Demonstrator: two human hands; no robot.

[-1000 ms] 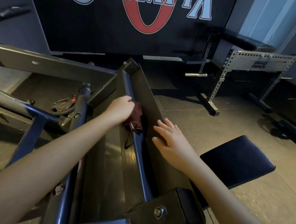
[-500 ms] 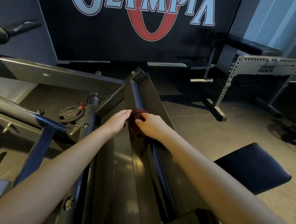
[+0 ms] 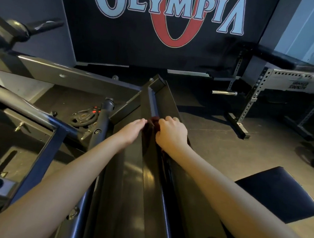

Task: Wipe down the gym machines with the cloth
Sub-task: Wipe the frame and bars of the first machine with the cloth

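A dark red cloth point(image 3: 153, 122) lies bunched on the sloping black metal rail point(image 3: 153, 103) of the gym machine, mostly hidden between my hands. My right hand point(image 3: 171, 132) is closed over the cloth from the right, pressing it on the rail. My left hand point(image 3: 132, 129) rests just left of the cloth, fingertips touching its edge on the rail's side plate. The rail runs from the bottom middle up to a square end cap point(image 3: 156, 82).
Grey frame bars point(image 3: 70, 78) and a weight plate point(image 3: 84, 116) on the floor lie to the left. A black seat pad point(image 3: 279, 194) sits at the lower right. A perforated steel bench rack point(image 3: 266, 85) stands at the back right, before the dark wall banner point(image 3: 168, 14).
My right hand left the rail's right plate and closed on the cloth. My left hand loosened from the cloth and now sits beside it. Both hands are farther up the rail.
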